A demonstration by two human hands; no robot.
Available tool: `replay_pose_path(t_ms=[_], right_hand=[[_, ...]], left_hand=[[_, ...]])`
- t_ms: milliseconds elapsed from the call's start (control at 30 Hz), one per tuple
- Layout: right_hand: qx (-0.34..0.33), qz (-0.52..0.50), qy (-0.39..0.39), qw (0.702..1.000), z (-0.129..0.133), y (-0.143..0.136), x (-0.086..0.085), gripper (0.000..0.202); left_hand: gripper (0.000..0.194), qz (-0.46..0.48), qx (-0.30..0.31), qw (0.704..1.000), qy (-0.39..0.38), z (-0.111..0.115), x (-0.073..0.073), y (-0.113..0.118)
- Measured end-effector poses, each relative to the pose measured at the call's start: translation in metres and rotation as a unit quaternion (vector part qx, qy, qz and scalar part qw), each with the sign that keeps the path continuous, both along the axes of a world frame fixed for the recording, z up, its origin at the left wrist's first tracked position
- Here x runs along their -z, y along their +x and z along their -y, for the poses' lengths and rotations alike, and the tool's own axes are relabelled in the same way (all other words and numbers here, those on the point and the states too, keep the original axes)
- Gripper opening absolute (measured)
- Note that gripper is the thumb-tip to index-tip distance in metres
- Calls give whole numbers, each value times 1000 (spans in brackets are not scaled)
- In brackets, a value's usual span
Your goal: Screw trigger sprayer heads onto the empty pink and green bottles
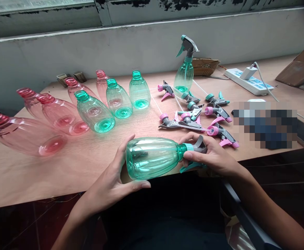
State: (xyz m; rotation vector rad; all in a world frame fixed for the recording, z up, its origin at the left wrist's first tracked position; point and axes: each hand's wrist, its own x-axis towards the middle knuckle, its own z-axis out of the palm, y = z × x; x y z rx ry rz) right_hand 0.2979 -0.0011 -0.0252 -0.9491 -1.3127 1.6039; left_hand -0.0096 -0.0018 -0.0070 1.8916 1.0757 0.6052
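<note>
A clear green bottle (152, 158) lies on its side in the air at the table's front edge, its base to the left. My left hand (119, 177) is wrapped round the base end, thumb below and fingers behind. At the neck, my right hand (206, 152) grips the teal collar of a grey and teal spray head (200, 145), which sits on the bottle's mouth; its teal trigger hangs beneath. Behind my right hand lie several loose spray heads (191, 118) with pink or teal collars. An upright green bottle (184, 76) carries a spray head.
Several open pink bottles (59, 113) and three open green bottles (120, 100) stand at the left and centre of the wooden table (100, 166). A white power strip (248, 81) and a cardboard box (299, 66) are at the back right. A wall runs behind.
</note>
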Motion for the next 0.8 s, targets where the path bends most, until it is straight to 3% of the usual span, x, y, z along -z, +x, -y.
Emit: replay_pose_path(t_ms=[800], right_hand=[[6, 18, 1, 1000, 1, 1, -1, 33]], left_hand=[[101, -4, -4, 1000, 8, 1, -2, 0]])
